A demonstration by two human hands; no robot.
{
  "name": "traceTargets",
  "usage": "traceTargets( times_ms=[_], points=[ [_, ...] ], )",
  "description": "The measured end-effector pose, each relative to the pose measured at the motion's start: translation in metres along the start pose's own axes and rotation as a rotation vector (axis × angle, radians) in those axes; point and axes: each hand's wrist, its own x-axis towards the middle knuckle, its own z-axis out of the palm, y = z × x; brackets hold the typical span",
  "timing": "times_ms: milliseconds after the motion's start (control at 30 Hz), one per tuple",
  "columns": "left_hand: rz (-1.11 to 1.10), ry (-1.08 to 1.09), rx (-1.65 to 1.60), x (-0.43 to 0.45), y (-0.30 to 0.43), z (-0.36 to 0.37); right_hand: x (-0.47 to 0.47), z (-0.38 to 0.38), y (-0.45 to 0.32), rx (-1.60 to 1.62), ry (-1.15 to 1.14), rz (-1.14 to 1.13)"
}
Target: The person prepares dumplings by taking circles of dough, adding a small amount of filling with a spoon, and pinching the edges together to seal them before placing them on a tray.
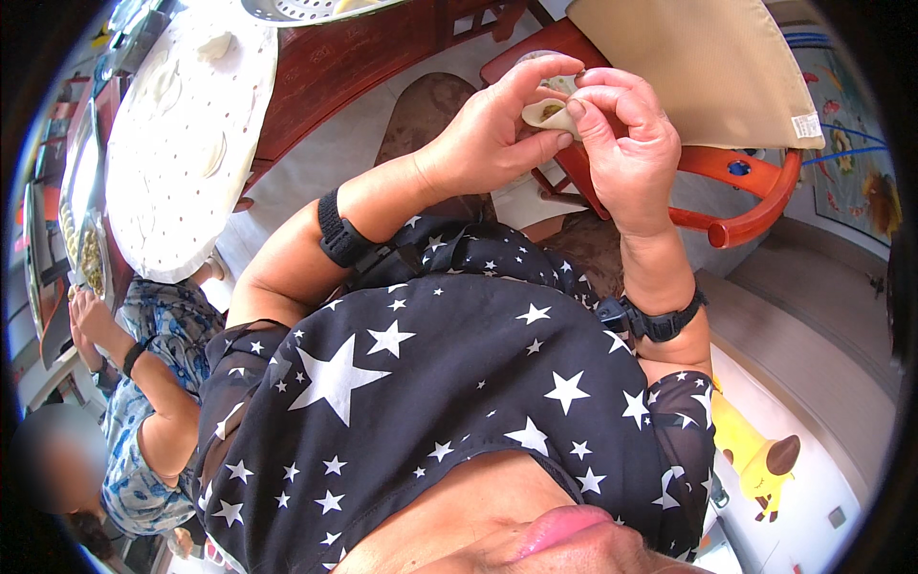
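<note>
My left hand (495,129) cradles a partly folded dumpling (539,113) between thumb and fingers. Some greenish-brown filling (551,111) shows in the dough's open mouth. From the other side my right hand (631,136) pinches the dough edge with thumb and fingertips, covering that end of it. Both hands are raised in front of me. Behind them, a bowl (539,56) is partly hidden by my left fingers, and its contents are hard to make out.
At left, round dough wrappers (214,154) lie on a white dotted cover (179,222). A perforated metal tray (301,10) stands on the red wooden table (344,64). The red chair (760,208) bears a beige cushion (703,72). Another person's hands (93,319) are near a filling tray (92,262).
</note>
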Motion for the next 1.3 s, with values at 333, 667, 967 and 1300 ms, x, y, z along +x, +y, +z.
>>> traceTargets(
  times_ms=[333, 667, 967, 1300],
  points=[
    [0.218, 0.124, 0.165, 0.017, 0.009, -0.007, 0.006, -0.003, -0.023, 0.653, -0.046, 0.497],
    [0.189, 0.081, 0.083, 0.011, -0.017, 0.001, 0.002, 0.021, -0.018, 0.935, 0.062, 0.585],
    [0.37, 0.225, 0.789, 0.017, 0.004, -0.006, -0.001, 0.016, -0.02, 0.814, 0.03, 0.609],
    [0.585, 0.201, 1.045, 0.023, 0.009, -0.018, -0.005, 0.013, -0.028, 0.634, -0.045, 0.549]
  ],
)
